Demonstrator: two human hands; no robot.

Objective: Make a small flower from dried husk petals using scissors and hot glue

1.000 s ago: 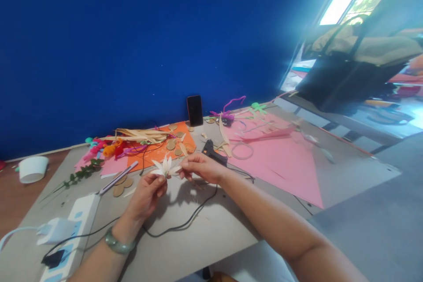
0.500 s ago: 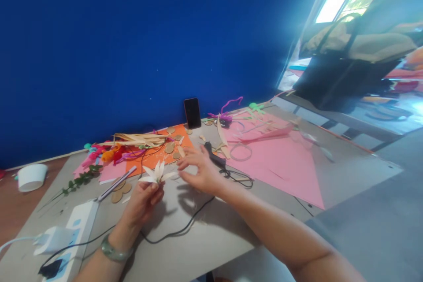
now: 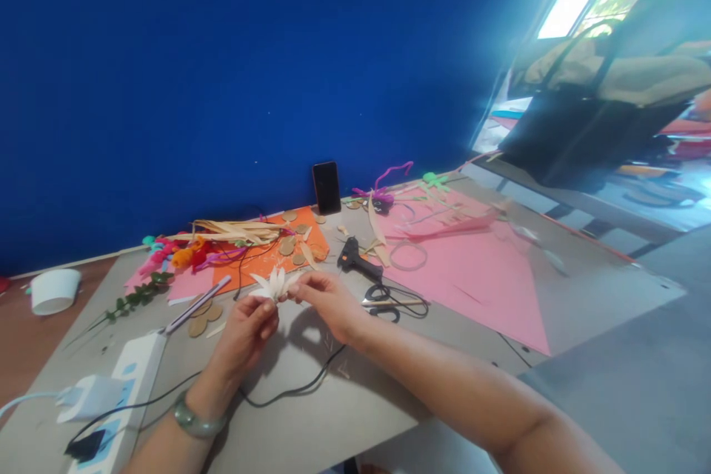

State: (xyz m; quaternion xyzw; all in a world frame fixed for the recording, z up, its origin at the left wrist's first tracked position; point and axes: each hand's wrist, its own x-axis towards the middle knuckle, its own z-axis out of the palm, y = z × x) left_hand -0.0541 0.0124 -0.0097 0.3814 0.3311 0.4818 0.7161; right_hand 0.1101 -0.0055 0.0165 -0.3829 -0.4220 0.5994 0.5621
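A cream-white flower with several pointed petals (image 3: 273,283) is held above the table. My left hand (image 3: 249,326) pinches it at its base between thumb and fingers. From the right, my right hand (image 3: 325,300) closes its thumb and fingers on the flower's right-hand petal. Fingers hide the flower's underside. Just beyond my right hand a black glue gun (image 3: 358,259) lies on the table, and scissors with black handles (image 3: 386,304) rest beside it.
A white power strip (image 3: 130,381) with plugs lies front left, its black cable crossing the table. Orange paper (image 3: 261,266) carries pale strips and cardboard discs. Pink sheets (image 3: 472,289) cover the right side. A phone (image 3: 326,187) leans on the blue wall; a white cup (image 3: 54,291) stands far left.
My right hand has moved left and down, from open fingers beside the flower to gripping its right petal. The glue gun and scissors are now more fully visible.
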